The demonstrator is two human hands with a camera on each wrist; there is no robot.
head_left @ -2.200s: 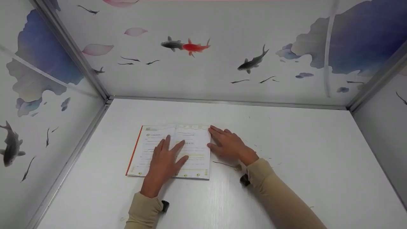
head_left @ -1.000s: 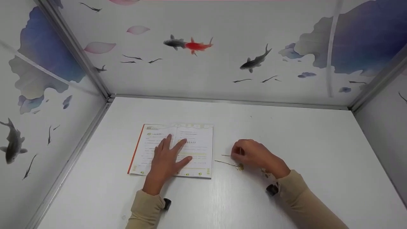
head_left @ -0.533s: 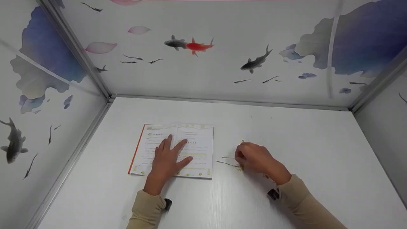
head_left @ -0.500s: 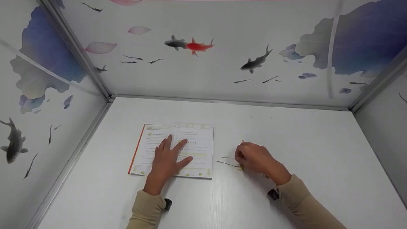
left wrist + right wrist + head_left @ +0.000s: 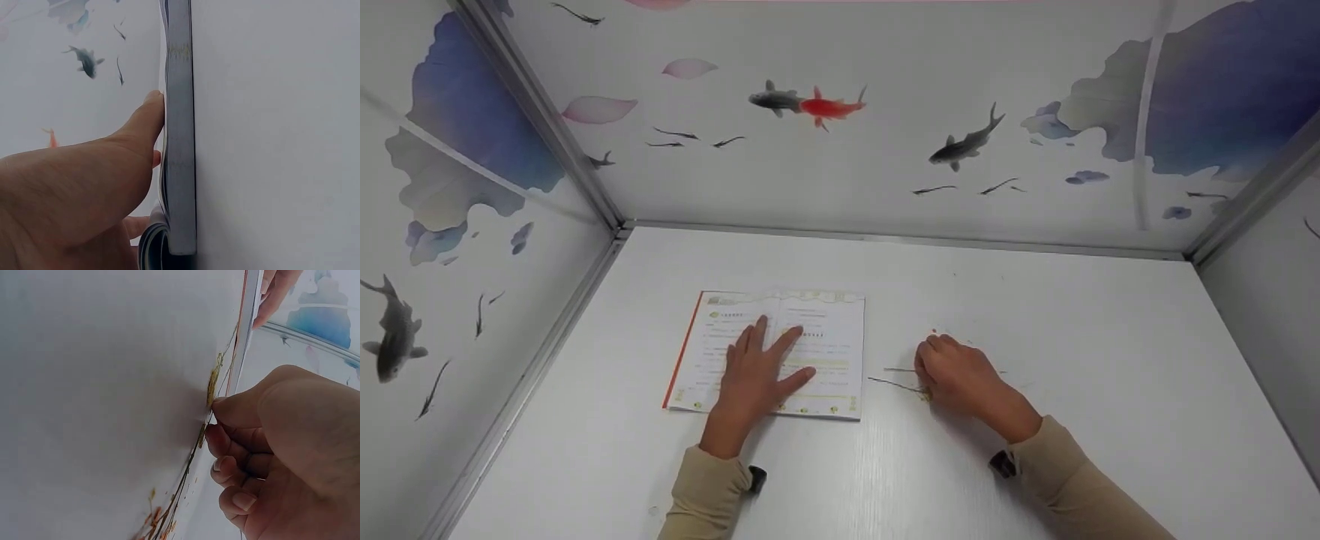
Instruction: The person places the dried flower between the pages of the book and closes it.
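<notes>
An open book with an orange left edge lies on the white table. My left hand rests on its pages, fingers and thumb spread; the left wrist view shows the thumb on top of the page block. To the right of the book my right hand is low over thin dried flower sprigs. In the right wrist view its thumb and index finger pinch at a thin stem, beside a yellowish dried flower head; the other fingers are curled. One dark stem points toward the book.
More dried sprigs with orange-brown bits lie under and behind my right hand. Small crumbs are scattered on the table. Printed panels with fish and petals wall in the table at the back and sides.
My right hand has left the book's right edge and come down to the sprigs, its fingers curling to a pinch. Lately it has shifted only slightly. The left hand stays on the book.
</notes>
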